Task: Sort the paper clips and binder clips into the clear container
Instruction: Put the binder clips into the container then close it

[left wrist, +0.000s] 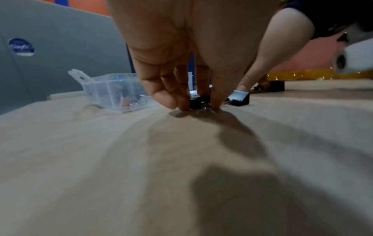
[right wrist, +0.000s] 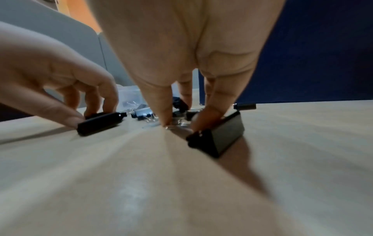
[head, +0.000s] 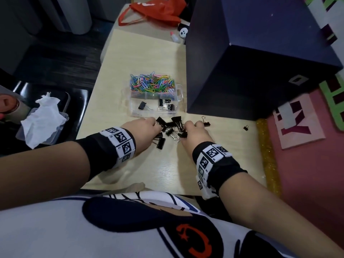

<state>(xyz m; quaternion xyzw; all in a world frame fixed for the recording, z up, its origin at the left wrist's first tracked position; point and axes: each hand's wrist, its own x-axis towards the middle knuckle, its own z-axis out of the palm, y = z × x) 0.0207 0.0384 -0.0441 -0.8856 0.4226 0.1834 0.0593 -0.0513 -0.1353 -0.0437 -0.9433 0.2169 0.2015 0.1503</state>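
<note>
Between the two hands lies a heap of black binder clips (head: 170, 130) on the pale wood-grain table (head: 167, 168) — folded metal wedges with springy wire handles. The left hand (head: 142, 132) curls its fingers round clips at the heap's left edge; the right hand (head: 193, 134) pinches clips at its right. Scooping inward should keep them from scattering. Just beyond the fingertips stands the clear container (head: 179, 92) — a few binder clips in its near compartment, glossy coloured paper clips (head: 151, 82) farther
</note>
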